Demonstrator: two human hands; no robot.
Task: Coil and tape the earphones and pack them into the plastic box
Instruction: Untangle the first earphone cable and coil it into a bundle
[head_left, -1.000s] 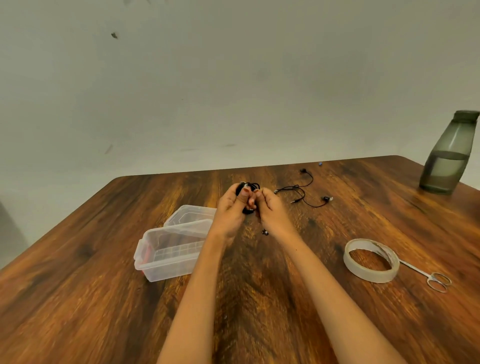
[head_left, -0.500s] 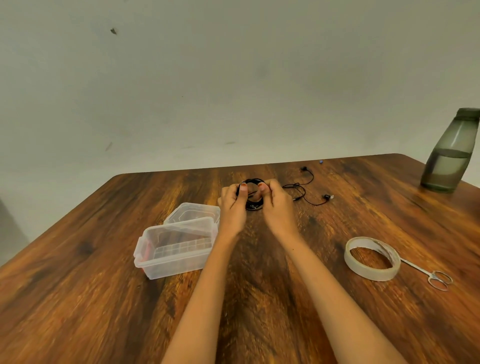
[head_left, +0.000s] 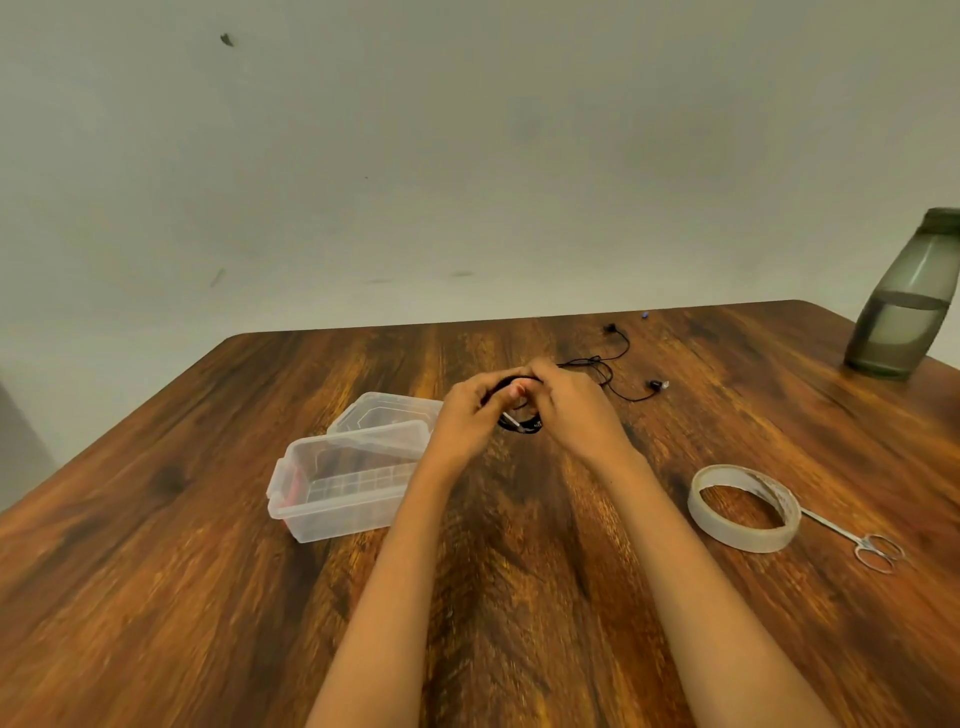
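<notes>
A black coil of earphone cable (head_left: 522, 423) is held between both hands above the middle of the wooden table (head_left: 156, 571). My left hand (head_left: 467, 415) grips its left side and my right hand (head_left: 574, 410) grips its right side. Much of the coil is hidden by my fingers. A second, loose pair of black earphones (head_left: 618, 374) lies uncoiled on the table just behind my right hand. The clear plastic box (head_left: 343, 480) stands open to the left of my left hand, its lid (head_left: 384, 410) tipped back behind it.
A roll of pale tape (head_left: 744, 506) lies at the right, with small silver scissors (head_left: 862, 540) touching its right side. A grey-green bottle (head_left: 906, 296) stands at the far right corner. A tiny blue bit (head_left: 644, 315) lies near the back edge.
Both hands have dropped slightly and turned the coil, which now shows as a flatter ring between them. The loose earphones, box and tape have not moved.
</notes>
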